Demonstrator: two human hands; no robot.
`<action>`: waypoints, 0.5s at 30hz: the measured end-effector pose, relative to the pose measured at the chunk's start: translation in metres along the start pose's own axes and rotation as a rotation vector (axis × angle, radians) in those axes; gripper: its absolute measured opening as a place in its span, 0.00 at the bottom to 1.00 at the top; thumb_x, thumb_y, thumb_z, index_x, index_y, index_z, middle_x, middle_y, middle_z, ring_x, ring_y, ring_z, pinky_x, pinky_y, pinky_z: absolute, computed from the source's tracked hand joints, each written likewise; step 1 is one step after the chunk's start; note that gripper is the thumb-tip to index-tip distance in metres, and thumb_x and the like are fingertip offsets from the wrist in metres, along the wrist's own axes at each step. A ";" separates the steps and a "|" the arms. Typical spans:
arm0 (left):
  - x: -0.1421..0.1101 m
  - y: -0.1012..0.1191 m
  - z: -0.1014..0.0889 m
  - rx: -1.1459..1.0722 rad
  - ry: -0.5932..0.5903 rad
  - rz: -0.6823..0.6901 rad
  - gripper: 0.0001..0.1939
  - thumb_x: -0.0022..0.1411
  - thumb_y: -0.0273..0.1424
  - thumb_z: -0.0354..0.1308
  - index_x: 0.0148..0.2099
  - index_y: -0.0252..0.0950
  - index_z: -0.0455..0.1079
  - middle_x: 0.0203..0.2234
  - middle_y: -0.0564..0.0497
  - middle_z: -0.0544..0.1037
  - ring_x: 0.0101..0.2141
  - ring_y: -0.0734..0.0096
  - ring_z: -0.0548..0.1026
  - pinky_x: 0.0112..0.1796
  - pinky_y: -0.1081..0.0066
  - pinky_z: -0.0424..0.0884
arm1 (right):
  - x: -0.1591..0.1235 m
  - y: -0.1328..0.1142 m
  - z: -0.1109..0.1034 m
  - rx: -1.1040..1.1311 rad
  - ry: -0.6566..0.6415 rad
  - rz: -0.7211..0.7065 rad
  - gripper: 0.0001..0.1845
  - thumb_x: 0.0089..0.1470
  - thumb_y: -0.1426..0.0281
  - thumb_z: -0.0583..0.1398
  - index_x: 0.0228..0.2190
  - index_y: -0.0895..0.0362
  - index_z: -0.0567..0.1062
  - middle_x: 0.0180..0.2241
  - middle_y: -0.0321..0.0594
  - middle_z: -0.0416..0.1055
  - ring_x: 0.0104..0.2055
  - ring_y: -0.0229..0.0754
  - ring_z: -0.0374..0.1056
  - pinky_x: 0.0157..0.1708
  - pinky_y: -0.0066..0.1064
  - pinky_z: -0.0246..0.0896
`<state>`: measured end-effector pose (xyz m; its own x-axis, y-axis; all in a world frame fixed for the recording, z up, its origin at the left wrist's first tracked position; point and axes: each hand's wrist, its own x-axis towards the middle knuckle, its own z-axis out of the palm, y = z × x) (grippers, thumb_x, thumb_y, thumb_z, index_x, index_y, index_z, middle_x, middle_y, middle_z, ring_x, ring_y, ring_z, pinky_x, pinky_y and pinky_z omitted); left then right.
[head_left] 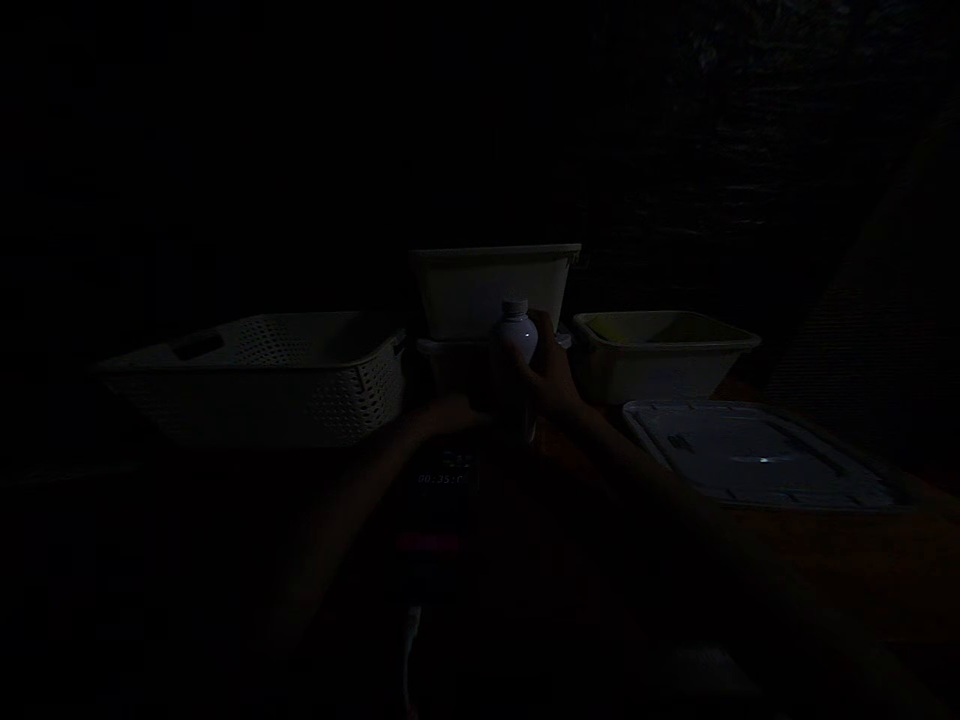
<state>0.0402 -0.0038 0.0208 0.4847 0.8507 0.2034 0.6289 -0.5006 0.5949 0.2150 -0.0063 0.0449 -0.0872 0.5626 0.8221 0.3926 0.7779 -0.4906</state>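
Note:
The scene is very dark. My right hand is wrapped round a small white bottle with a ribbed cap, held upright in front of a white tub. My left hand reaches in just left of the bottle and below it; its fingers are lost in the dark, so whether it touches the bottle is unclear. Below the hands lies a dark device with a faint lit display.
A white woven basket stands at the left. A white tub sits behind the bottle, and a yellowish tub to its right. A flat white lid or tray lies at the right on the table.

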 end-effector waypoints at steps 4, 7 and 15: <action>0.000 0.004 0.000 -0.016 -0.001 0.009 0.37 0.57 0.39 0.59 0.64 0.35 0.50 0.61 0.42 0.57 0.59 0.53 0.59 0.56 0.60 0.58 | 0.000 0.000 0.000 0.010 -0.009 0.000 0.28 0.53 0.53 0.54 0.51 0.54 0.58 0.42 0.46 0.69 0.41 0.49 0.68 0.39 0.42 0.64; -0.001 0.003 0.001 -0.041 -0.005 0.035 0.37 0.57 0.39 0.59 0.64 0.34 0.49 0.61 0.43 0.57 0.60 0.54 0.57 0.57 0.61 0.57 | 0.000 0.001 0.000 0.020 -0.001 -0.014 0.27 0.53 0.53 0.54 0.50 0.53 0.58 0.42 0.45 0.69 0.42 0.49 0.68 0.39 0.42 0.64; 0.001 0.003 0.001 -0.038 0.008 0.052 0.37 0.58 0.36 0.59 0.64 0.36 0.47 0.63 0.44 0.52 0.62 0.57 0.53 0.59 0.61 0.51 | 0.000 0.001 0.000 0.031 -0.006 -0.003 0.28 0.53 0.54 0.54 0.51 0.54 0.58 0.43 0.47 0.69 0.41 0.50 0.68 0.40 0.44 0.64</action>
<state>0.0430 -0.0049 0.0223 0.5109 0.8251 0.2412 0.5794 -0.5378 0.6124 0.2151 -0.0057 0.0442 -0.0938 0.5622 0.8216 0.3636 0.7876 -0.4974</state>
